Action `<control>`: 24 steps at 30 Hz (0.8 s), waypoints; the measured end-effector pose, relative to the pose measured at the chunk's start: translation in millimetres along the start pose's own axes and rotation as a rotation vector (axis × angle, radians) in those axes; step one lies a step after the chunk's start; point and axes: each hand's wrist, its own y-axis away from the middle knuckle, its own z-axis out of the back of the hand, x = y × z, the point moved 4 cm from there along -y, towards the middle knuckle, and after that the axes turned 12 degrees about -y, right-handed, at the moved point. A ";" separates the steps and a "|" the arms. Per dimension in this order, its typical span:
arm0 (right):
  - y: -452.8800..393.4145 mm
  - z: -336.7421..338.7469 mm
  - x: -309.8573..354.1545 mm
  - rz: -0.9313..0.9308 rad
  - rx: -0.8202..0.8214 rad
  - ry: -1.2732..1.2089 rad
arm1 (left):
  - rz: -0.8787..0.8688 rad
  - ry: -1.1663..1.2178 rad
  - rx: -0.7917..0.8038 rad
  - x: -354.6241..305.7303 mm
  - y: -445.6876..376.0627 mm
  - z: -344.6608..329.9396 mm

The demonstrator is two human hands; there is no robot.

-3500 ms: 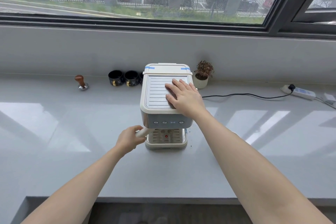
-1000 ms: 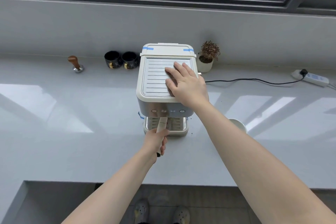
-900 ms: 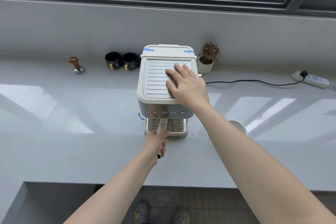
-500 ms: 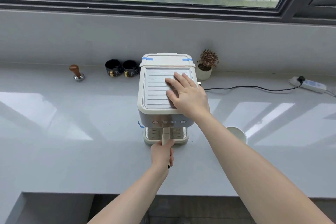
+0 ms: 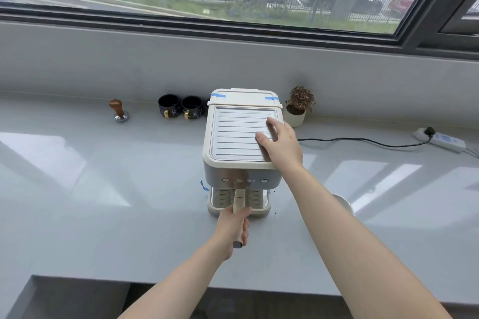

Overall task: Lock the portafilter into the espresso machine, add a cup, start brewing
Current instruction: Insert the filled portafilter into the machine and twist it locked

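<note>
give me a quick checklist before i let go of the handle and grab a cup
1. Portafilter handle points straight out from the espresso machine: ok.
2. Fully locked in the group head: cannot tell, hidden under the front.
3. Left hand gripping the handle: ok.
4. Right hand bracing the machine top: ok.
5. Drip tray free for a cup: ok, none on it yet.
6. White cup within reach: ok, on the counter right of the machine, partly hidden by the right forearm.

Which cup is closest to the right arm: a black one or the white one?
The white cup on the grey counter, partly hidden behind the right forearm; the two black cups sit back by the wall.
</note>
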 end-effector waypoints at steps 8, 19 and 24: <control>3.3 -0.3 -8.2 0.013 -0.008 -0.298 | 0.039 0.195 0.154 8.9 2.2 -0.7; 1.0 -5.0 -19.3 0.035 -0.103 -0.318 | 0.046 0.246 0.046 12.0 -6.2 -6.8; -1.4 -6.6 -21.5 0.023 -0.110 -0.333 | 0.027 0.235 0.004 8.7 -0.5 -11.3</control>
